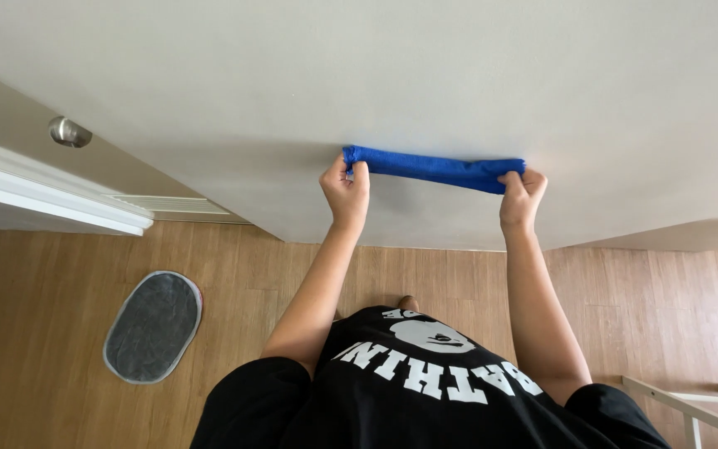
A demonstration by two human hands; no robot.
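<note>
A blue cloth [434, 169], folded into a long narrow band, is stretched flat against the pale wall [459, 75] in front of me. My left hand [346, 189] pinches its left end and my right hand [521, 193] pinches its right end. Both arms reach straight out from my body. Below I see my black shirt [425, 382] with white print.
A wooden floor [43, 299] lies below with an oval grey mat [153, 326] at the left. A door with a round metal knob [70, 131] and white trim [51, 199] stands at the left. A white frame [691, 403] sits at the lower right.
</note>
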